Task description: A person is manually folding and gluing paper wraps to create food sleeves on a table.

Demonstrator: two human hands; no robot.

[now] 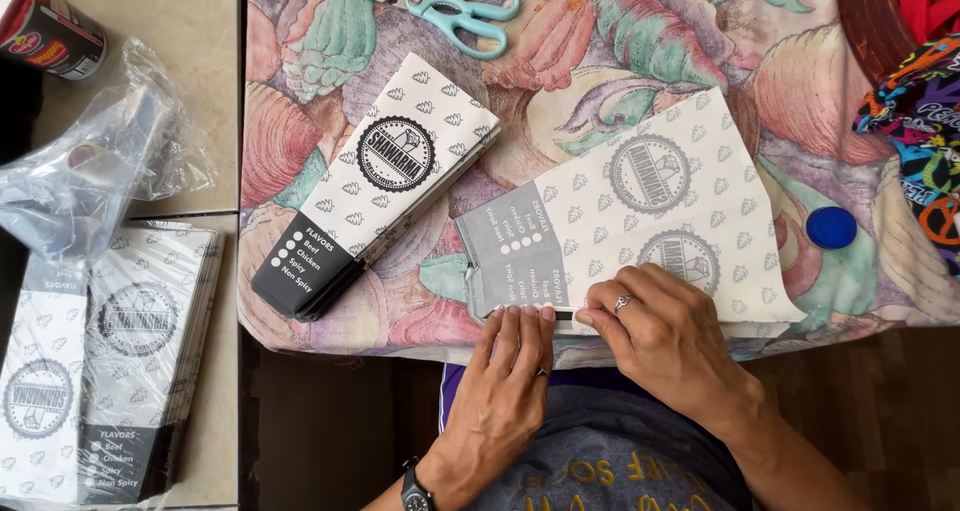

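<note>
A flat sheet of thin white card printed with small grey tree shapes, two round emblems and a grey band [640, 231] lies opened out in the centre of the frame, on a bench covered by a cloth with large pink, green and purple shell patterns [300, 131]. Its near edge sits at the bench's lower edge.

The left hand [505, 371] lies palm down at the sheet's lower left corner, its fingers [520, 326] pressed together and flat on the edge. The right hand [665, 336], just beside it, has its fingers [600, 306] curled with the tips pinching or pressing the same edge; I cannot tell which. A narrow dark strip shows between the two hands.

By its look the sheet is light, thin and fairly stiff along its creases but easy to bend or crumple elsewhere, and probably smooth enough to slide on the cloth. The edges and pre-folded lines seem the safest places to hold; a flat palm would keep it from shifting.

An already folded long carton of the same print [375, 186] lies to the left of centre. Pale blue-handled scissors [455, 6] rest at the top, and a round blue cap [831, 227] at the right. A stack of flat cartons [100, 361] sits at lower left under crumpled clear plastic wrap [90, 171].
</note>
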